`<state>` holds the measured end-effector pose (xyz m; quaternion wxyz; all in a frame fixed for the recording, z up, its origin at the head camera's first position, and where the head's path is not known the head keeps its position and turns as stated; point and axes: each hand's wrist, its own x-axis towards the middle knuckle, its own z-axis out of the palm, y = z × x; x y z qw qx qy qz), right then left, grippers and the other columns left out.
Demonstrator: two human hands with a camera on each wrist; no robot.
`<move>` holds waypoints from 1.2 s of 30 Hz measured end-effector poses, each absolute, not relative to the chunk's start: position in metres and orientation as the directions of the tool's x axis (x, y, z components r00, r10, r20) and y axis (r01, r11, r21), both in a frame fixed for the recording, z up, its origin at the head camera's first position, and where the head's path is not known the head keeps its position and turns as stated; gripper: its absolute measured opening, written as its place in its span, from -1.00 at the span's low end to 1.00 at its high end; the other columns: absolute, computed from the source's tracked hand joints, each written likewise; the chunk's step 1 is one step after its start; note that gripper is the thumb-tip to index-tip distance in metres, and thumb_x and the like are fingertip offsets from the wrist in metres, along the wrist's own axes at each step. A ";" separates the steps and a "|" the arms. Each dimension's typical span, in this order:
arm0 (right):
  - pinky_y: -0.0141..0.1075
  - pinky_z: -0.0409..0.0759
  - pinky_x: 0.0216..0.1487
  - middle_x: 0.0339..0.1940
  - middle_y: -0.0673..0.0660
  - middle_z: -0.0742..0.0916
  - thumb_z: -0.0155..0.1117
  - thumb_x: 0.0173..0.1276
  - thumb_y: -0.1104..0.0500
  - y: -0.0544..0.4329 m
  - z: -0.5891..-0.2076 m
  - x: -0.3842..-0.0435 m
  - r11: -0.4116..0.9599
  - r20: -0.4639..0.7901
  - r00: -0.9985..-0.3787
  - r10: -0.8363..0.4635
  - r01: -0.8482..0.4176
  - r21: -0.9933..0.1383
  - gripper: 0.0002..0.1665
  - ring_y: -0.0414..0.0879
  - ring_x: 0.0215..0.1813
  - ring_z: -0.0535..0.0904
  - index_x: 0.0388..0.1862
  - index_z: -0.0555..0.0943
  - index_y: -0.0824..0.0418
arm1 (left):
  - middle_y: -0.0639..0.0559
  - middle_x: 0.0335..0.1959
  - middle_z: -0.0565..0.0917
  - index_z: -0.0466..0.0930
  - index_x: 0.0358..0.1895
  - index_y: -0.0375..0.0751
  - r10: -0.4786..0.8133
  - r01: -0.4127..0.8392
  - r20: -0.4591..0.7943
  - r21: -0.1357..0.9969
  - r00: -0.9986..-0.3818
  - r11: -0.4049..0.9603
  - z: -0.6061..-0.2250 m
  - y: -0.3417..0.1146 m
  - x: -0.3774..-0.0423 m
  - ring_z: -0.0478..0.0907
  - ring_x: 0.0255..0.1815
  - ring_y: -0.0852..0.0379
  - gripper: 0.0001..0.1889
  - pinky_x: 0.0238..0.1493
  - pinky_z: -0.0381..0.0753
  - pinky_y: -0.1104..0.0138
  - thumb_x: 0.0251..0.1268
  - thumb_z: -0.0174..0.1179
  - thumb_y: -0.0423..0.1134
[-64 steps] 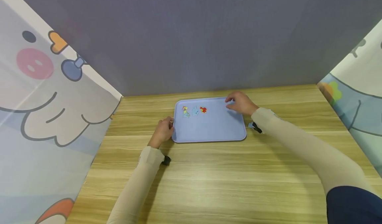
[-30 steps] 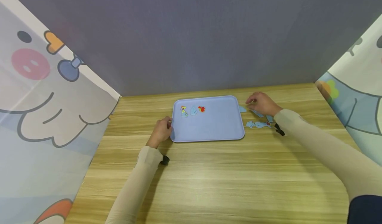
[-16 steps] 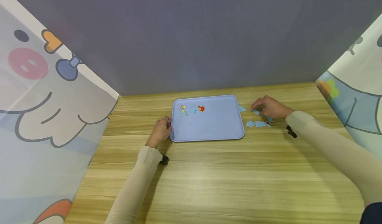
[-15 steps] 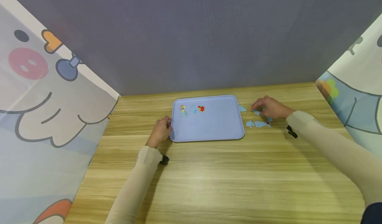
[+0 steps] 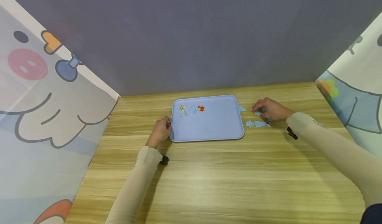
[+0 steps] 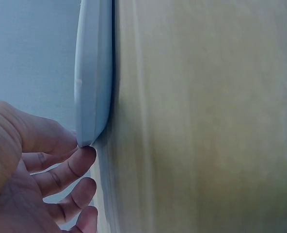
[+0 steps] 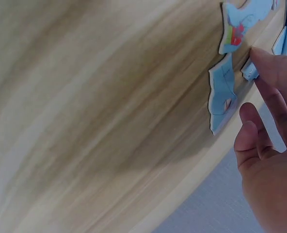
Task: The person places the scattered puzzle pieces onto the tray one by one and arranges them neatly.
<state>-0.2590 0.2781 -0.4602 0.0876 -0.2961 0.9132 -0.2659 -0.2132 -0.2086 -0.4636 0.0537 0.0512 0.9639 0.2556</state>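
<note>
A grey panel (image 5: 191,41) stands at the far side, flanked by cartoon-printed walls (image 5: 53,108) visible only in the head view. Between them spreads a wood-grained table (image 5: 215,177), bearing a smooth, round-cornered blue tray (image 5: 215,124). The left hand (image 5: 160,129) pinches the tray's left edge, whose sloping side the left wrist view shows. Right of the tray, the right hand (image 5: 273,109) pinches a small blue piece (image 7: 250,71); whether it is lifted I cannot tell. Nearby lie irregular blue cutouts (image 5: 262,124), their pale, thick edges clear only in the right wrist view. A red piece (image 5: 201,109) lies in the tray.
</note>
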 end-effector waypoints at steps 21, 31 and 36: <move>0.04 0.35 0.06 -0.11 0.24 0.68 0.45 0.10 0.26 0.252 -0.451 -0.260 0.719 0.083 -0.889 -0.450 -0.416 -0.557 -0.72 0.15 -0.03 0.46 -0.19 0.70 0.34 | -0.13 -0.25 0.58 0.45 0.12 -0.36 0.119 0.055 -0.098 0.497 -0.988 0.866 -0.467 -0.211 -0.211 0.40 -0.12 -0.14 -0.63 -0.12 0.41 0.09 0.24 0.14 -0.41; 0.02 0.27 0.13 -0.10 0.22 0.67 0.49 0.06 0.22 0.223 -0.443 -0.264 0.696 0.178 -0.871 -0.459 -0.476 -0.537 -0.72 0.12 0.01 0.43 -0.24 0.71 0.33 | -0.10 -0.30 0.55 0.46 0.12 -0.38 0.127 0.069 -0.084 0.497 -0.988 0.865 -0.464 -0.209 -0.211 0.39 -0.17 -0.11 -0.64 -0.18 0.41 0.12 0.24 0.14 -0.42; 0.02 0.22 0.20 -0.11 0.21 0.67 0.48 0.06 0.23 0.208 -0.440 -0.269 0.678 0.209 -0.845 -0.492 -0.523 -0.516 -0.73 0.16 0.03 0.45 -0.25 0.72 0.33 | -0.10 -0.33 0.55 0.46 0.11 -0.37 0.129 0.075 -0.076 0.495 -0.989 0.866 -0.462 -0.207 -0.211 0.39 -0.19 -0.11 -0.64 -0.18 0.40 0.13 0.23 0.14 -0.42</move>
